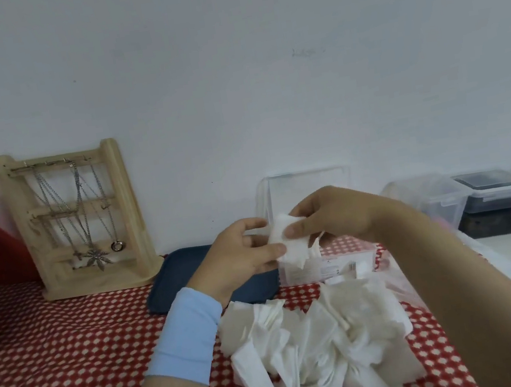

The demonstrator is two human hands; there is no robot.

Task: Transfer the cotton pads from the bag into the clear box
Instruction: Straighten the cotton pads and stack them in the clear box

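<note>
Far left, wooden jewelry stand (75, 220) leans back vs the wall w/ chains hanging, out of my way. Next, dark blue tray (174, 280) lies flat on the red-patterned counter (56, 355), partly under my left wrist.

My left hand (240, 255) is closed in a pinch on a small stack of cotton pads (282, 239), thumb on the near face, fingers behind. I'd say that's to keep the edges squared up. Right hand (333, 214) grips the same stack from the other side, thumb in front, so both hands share it, held just in front of the clear box (306, 185). Box stands open-topped near the wall; can't tell if any pads are inside yet.

Below the hands, loose pile of pads (316, 343) is spread on the counter, prob so I can gather them in batches. The clear plastic bag (403, 284) is crumpled beside the pile on the right. Further right, lidded containers (479, 193) sit untouched.
</note>
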